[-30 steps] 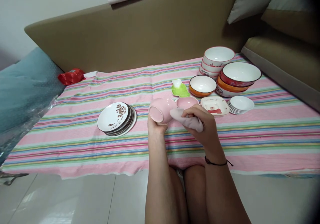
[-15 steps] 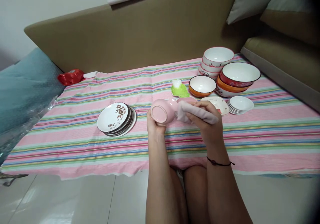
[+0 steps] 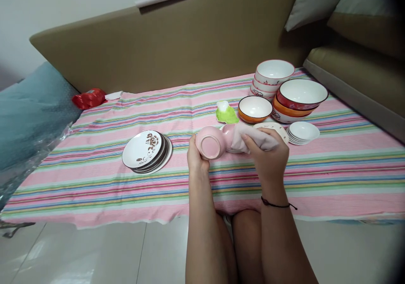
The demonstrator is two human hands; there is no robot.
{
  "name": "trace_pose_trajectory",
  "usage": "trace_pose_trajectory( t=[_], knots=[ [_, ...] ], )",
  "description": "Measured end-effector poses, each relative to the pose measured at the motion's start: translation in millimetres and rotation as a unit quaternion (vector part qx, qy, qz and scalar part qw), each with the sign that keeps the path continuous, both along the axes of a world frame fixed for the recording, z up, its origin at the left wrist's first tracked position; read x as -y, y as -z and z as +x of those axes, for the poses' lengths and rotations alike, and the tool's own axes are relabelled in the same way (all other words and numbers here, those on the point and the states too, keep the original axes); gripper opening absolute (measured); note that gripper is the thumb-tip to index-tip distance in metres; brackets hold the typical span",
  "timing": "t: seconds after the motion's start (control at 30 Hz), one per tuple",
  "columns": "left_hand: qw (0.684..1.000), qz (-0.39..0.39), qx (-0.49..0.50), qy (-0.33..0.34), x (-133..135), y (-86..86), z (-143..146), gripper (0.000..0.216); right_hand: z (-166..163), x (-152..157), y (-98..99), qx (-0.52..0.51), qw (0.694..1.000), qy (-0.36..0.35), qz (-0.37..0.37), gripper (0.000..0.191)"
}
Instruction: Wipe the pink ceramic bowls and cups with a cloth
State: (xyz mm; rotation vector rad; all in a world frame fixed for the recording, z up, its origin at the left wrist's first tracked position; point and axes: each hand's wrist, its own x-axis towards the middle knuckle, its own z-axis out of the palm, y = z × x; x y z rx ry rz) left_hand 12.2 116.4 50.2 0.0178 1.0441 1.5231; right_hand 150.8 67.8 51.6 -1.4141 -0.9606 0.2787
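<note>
My left hand (image 3: 195, 154) is closed around the near side of a pink ceramic dish (image 3: 202, 138). The dish is tilted so its ring-shaped foot faces me, and its right part narrows into another rounded pink section. My right hand (image 3: 271, 157) grips a pale, bunched cloth (image 3: 253, 137), which lies against that right section and hides some of it. Just behind the hands sits a green and white leaf-shaped dish (image 3: 227, 114). A cream plate with small dots (image 3: 280, 130) is partly covered by the right hand and cloth.
A stack of flower-patterned plates (image 3: 142, 149) stands at left. Small white dishes (image 3: 304, 131), an orange bowl (image 3: 255, 109), and stacked bowls (image 3: 274, 74) with larger ones (image 3: 302, 94) are at right. A striped cloth (image 3: 95, 191) lies beneath. A red shiny bundle (image 3: 90, 98) sits back left.
The pink dish has moved slightly right and turned, its foot facing me more fully. My right hand and the cloth have shifted right, and the cloth now bunches over the dish's right section.
</note>
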Motion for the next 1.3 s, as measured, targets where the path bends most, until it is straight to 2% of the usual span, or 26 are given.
trace_pose_trajectory(
  t=[0.1,0.17,0.2,0.27,0.33,0.4,0.43,0.5,0.57,0.6,0.67,0.73,0.8,0.87,0.9,0.97,1.03,1.1,1.2,1.3],
  knots=[
    [0.999,0.004,-0.031,0.003,0,3.3,-3,0.019,0,1,-2.8,-0.056,0.988,-0.138,-0.034,0.027],
    [0.998,0.031,-0.053,0.026,0,4.9,-6,0.024,0,0,-0.5,-0.062,0.979,-0.182,-0.07,0.027],
    [0.996,0.046,-0.07,0.035,1,5.2,-7,0.026,1,-1,1.5,-0.051,0.98,-0.172,-0.085,0.026],
    [0.991,0.067,-0.11,0.042,2,5.1,-9,0.03,3,-2,5.3,-0.012,0.991,-0.101,-0.091,0.024],
    [0.987,0.075,-0.139,0.037,3,4.4,-10,0.033,6,-3,6.7,0.024,0.997,-0.019,-0.065,0.022],
    [0.985,0.077,-0.149,0.031,4,3.7,-10,0.034,7,-2,4.4,0.012,0.999,0.017,-0.03,0.022],
    [0.985,0.078,-0.151,0.028,4,3.5,-10,0.034,7,-2,2.3,-0.015,1.0,0.001,-0.019,0.022],
    [0.984,0.086,-0.157,0.026,4,3.4,-10,0.033,5,-1,-1.7,-0.089,0.992,-0.083,-0.03,0.026],
    [0.983,0.105,-0.148,0.035,4,3.4,-10,0.033,2,-1,-3.0,-0.156,0.972,-0.16,-0.075,0.031],
    [0.983,0.115,-0.141,0.039,4,3.3,-11,0.033,1,-1,-2.1,-0.175,0.963,-0.177,-0.099,0.032],
    [0.981,0.132,-0.135,0.042,4,2.8,-12,0.033,0,-2,2.2,-0.182,0.961,-0.164,-0.131,0.032],
    [0.979,0.137,-0.146,0.04,5,2.0,-14,0.033,3,-3,7.6,-0.157,0.971,-0.116,-0.139,0.027],
    [0.977,0.137,-0.157,0.039,5,1.1,-15,0.034,6,-4,10.9,-0.125,0.982,-0.045,-0.134,0.025],
    [0.976,0.139,-0.165,0.037,6,0.4,-16,0.035,7,-4,10.6,-0.137,0.985,-0.001,-0.106,0.026],
    [0.974,0.142,-0.172,0.036,6,0.1,-17,0.036,7,-4,9.3,-0.164,0.982,-0.008,-0.088,0.027],
    [0.97,0.151,-0.186,0.033,6,-0.4,-17,0.037,6,-3,5.7,-0.241,0.964,-0.085,-0.079,0.029],
    [0.97,0.154,-0.187,0.031,7,-0.7,-17,0.039,4,-2,3.2,-0.288,0.936,-0.172,-0.108,0.03],
    [0.97,0.154,-0.182,0.035,8,-0.8,-18,0.04,5,-1,3.0,-0.286,0.921,-0.218,-0.148,0.03],
    [0.968,0.153,-0.191,0.052,10,-0.8,-20,0.039,8,1,4.8,-0.234,0.925,-0.225,-0.195,0.03],
    [0.963,0.153,-0.216,0.054,12,-0.8,-23,0.038,7,3,3.0,-0.13,0.948,-0.196,-0.217,0.025]
  ],
)
